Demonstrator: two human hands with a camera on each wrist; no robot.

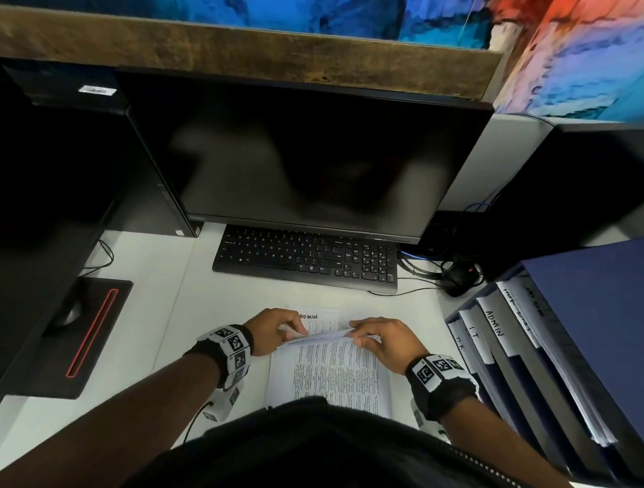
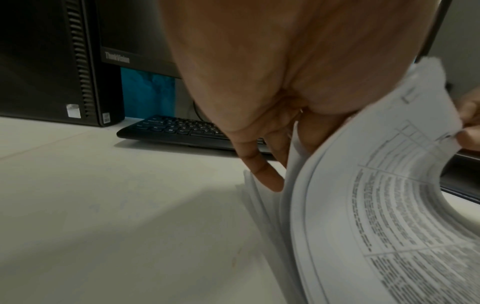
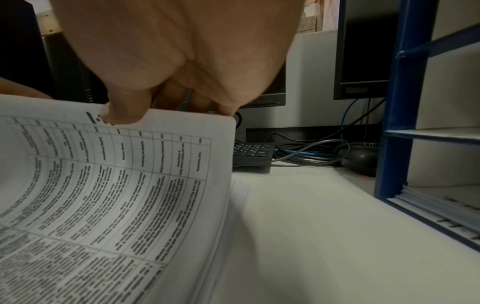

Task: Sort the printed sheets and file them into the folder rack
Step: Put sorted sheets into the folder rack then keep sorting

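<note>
A stack of printed sheets [image 1: 329,373] lies on the white desk in front of me, its far edges lifted. My left hand [image 1: 276,330] pinches the lifted sheets at their far left corner, fingers [image 2: 262,170] tucked between pages. My right hand [image 1: 379,338] pinches the far right corner, thumb [image 3: 124,115] on top of the printed table page [image 3: 116,185]. A sheet marked ADMIN [image 1: 319,319] shows beneath the lifted pages. The blue folder rack [image 1: 552,349] stands at the right, with labelled folders, one reading ADMIN [image 1: 494,323].
A black keyboard [image 1: 307,258] and dark monitor [image 1: 302,158] sit beyond the sheets. A computer tower [image 2: 59,61] stands at the left, a black mouse pad [image 1: 84,336] near it. Cables and a mouse [image 1: 459,277] lie by the rack.
</note>
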